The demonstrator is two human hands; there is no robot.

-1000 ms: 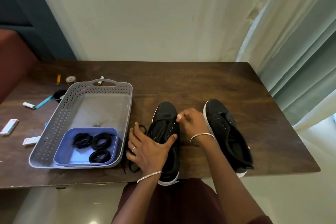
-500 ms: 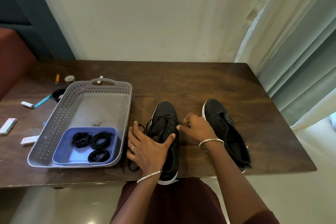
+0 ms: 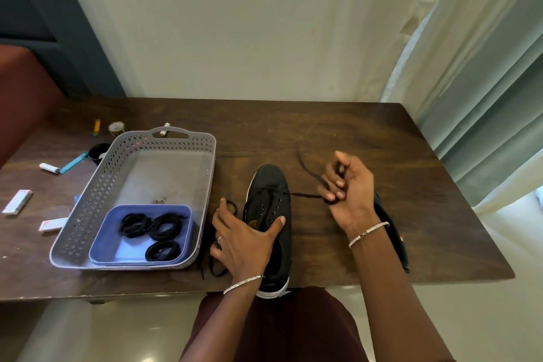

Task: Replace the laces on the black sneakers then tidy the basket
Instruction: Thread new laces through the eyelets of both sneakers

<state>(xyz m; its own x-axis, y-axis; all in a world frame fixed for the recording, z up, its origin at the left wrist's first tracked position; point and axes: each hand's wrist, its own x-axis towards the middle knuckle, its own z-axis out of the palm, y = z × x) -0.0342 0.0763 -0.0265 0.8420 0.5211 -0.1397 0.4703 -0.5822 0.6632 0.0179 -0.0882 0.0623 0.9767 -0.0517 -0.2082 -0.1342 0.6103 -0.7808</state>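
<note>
One lace (image 3: pixel 302 194) gripped in raised right hand (image 3: pixel 349 191); left hand (image 3: pixel 244 241) presses sneaker (image 3: pixel 270 182).

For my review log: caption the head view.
Left hand steadies a black sneaker on the table; right hand grips its lace, drawn out sideways.

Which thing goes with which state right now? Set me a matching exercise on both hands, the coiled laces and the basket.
Things:
1. left hand
2. right hand
3. coiled laces
4. grey basket

States:
A. lying in the blue tray
B. pinching a black lace that runs from the left sneaker
C. resting on the left sneaker
D. standing on the table, left of the left sneaker

Pairs: 1-C, 2-B, 3-A, 4-D
</note>
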